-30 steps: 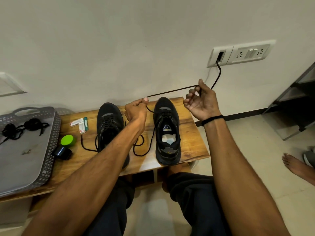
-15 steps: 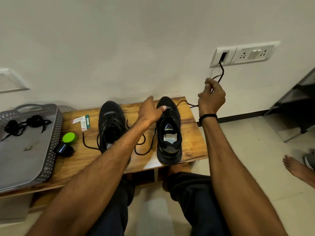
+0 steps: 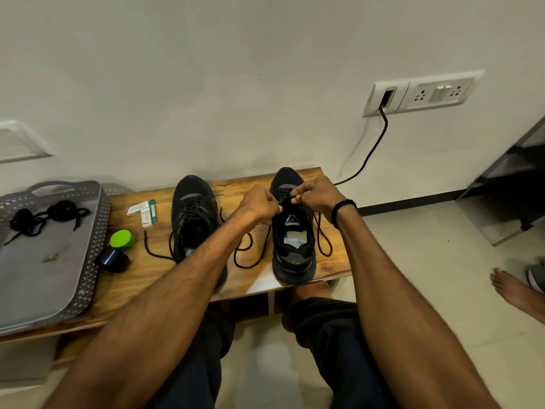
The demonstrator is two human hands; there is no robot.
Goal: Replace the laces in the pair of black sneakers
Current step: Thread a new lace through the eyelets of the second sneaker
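Soft warm light gives pale glare on the bench [image 3: 141, 276] below the left hand [image 3: 258, 203], and the edges bend.

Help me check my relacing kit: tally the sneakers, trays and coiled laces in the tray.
sneakers: 2
tray: 1
coiled laces: 2
Total: 5

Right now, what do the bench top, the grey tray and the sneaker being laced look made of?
Bench top: wood or wood-look laminate, semi-gloss; grain lines and glare. Grey tray: likely moulded plastic, matte; patterned cut-out walls. Sneaker being laced: seemingly black textile upper, matte, over a thick rubbery-looking sole.
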